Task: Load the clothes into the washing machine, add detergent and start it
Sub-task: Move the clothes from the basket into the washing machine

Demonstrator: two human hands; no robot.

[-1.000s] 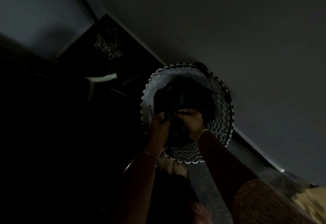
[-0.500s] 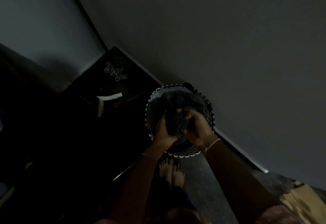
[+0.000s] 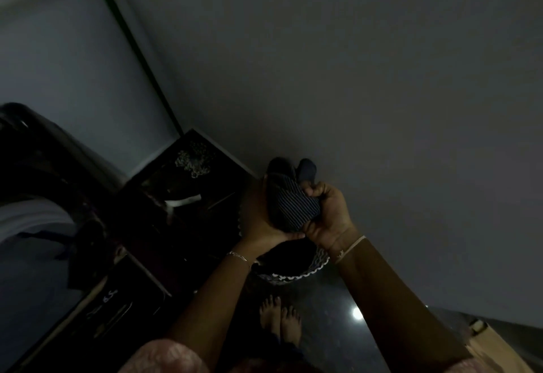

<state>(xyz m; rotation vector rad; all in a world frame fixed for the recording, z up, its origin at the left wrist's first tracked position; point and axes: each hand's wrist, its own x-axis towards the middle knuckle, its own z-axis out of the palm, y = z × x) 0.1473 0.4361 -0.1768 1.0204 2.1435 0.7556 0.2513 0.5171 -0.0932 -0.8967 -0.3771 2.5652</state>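
The room is very dark. Both my hands hold a bundle of dark clothes (image 3: 289, 196), its front piece finely striped, lifted above a round laundry basket (image 3: 305, 269) with a white zigzag rim that stands on the floor by the wall. My left hand (image 3: 258, 220) cups the bundle from below and the left. My right hand (image 3: 329, 214) grips it from the right. Darker cloth remains inside the basket. The washing machine (image 3: 32, 202) shows at the left edge as a dark curved lid over a pale body.
A grey wall (image 3: 382, 108) fills the right and top. A dark low cabinet (image 3: 176, 214) with a patterned cloth and a white strip on it stands in the corner. My bare feet (image 3: 279, 322) rest on a dark glossy floor. A tan object (image 3: 493, 346) sits at the bottom right.
My hands have lifted the clothes bundle up out of the basket. The view has tilted up and left, bringing the washing machine in at the left edge.
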